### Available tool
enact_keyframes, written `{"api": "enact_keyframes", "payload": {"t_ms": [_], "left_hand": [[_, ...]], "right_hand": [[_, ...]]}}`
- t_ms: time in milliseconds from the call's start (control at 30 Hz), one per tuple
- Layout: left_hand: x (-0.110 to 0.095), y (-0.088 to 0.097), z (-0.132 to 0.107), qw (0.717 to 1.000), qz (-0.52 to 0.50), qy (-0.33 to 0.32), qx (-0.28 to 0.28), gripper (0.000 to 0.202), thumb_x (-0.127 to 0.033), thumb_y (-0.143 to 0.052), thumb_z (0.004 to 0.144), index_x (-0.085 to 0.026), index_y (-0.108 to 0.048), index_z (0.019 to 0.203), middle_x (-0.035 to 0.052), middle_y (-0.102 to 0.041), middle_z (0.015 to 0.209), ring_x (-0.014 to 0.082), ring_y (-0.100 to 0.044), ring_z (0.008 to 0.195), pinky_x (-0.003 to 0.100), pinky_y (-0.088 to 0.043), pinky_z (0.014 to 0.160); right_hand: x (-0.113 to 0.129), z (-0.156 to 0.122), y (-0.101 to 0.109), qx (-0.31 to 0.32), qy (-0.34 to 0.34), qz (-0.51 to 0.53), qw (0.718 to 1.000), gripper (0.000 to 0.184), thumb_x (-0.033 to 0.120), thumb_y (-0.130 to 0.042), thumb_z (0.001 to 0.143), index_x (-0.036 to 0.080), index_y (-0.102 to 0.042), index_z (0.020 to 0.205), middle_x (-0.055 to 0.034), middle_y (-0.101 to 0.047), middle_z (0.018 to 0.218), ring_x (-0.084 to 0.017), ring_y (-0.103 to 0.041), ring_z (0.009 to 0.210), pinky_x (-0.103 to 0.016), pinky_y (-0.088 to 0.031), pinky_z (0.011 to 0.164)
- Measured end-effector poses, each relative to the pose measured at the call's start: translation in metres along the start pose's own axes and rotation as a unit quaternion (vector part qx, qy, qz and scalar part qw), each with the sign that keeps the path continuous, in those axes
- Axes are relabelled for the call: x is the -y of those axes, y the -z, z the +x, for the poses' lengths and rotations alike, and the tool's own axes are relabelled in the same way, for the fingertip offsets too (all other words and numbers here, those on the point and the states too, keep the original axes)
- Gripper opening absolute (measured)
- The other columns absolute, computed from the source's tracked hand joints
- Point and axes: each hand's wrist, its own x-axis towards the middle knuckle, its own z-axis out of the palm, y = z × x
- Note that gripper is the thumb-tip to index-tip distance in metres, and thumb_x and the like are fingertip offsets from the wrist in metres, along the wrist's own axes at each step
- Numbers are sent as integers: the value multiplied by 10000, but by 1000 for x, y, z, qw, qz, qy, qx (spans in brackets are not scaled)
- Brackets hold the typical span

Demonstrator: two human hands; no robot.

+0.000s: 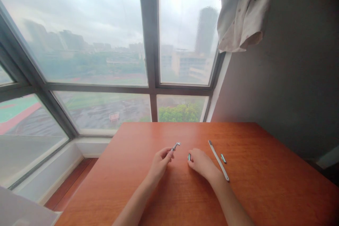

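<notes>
My left hand (162, 159) is closed around a slim tool (175, 146) with a shiny, bent silver head that points up and to the right. Its exact kind is too small to tell. Across a short gap, my right hand (199, 160) rests low over the table, fingers curled on a small green-and-dark piece (189, 157). Right of that hand lies a long, thin grey stick (218, 160) with a dark upper end and what looks like a hole at its lower end. Beside the stick is another small green-and-dark piece (223, 158), lying apart from it.
The reddish-brown wooden table (265, 183) spans the area under both hands, its far edge near the window frame (152, 88). A spotted curtain (243, 14) hangs bunched at the upper right beside a grey wall (278, 77). A white ledge (90, 146) runs along the left.
</notes>
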Motion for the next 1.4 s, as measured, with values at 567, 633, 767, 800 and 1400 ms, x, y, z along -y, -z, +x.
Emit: {"api": "enact_keyframes", "payload": {"t_ms": [567,633,767,800,1400], "left_hand": [[-17,-9,-12,1000,-24,-3,-8,363,-466,-705,716,-145,-744,881,30,-620,684,157,-501,649,262,-409,629],[-18,-11,-13,1000,-28,-7,0,372,-465,-708,713,-141,-744,892,31,-618,679,153,-495,638,258,-404,609],[-19,-15,-16,999,-31,-6,24,371,-443,-715,721,-133,-745,921,27,-610,665,142,-485,625,248,-395,594],[-19,-15,-16,999,-31,-5,29,371,-441,-715,723,-131,-745,924,22,-602,650,139,-479,618,246,-392,590],[-21,-16,-17,999,-10,-15,45,385,-478,-696,730,-141,-751,910,12,-555,645,139,-448,614,236,-364,567]], "right_hand": [[11,-14,-5,-50,16,650,758,455,440,-756,710,143,-677,1045,37,-462,630,-68,-335,507,-208,-278,474],[15,-16,-5,-33,19,690,723,464,433,-774,699,145,-680,1050,41,-446,621,-62,-316,503,-206,-259,471],[17,-17,-7,-34,16,734,679,448,405,-782,702,159,-678,1062,44,-434,626,-58,-296,509,-197,-247,467],[17,-17,-7,-37,19,738,673,446,401,-784,701,162,-678,1062,44,-435,629,-57,-293,508,-196,-245,465],[20,-17,-8,-40,45,721,690,442,386,-773,723,201,-663,1109,42,-431,680,-54,-309,506,-196,-252,458]]}}
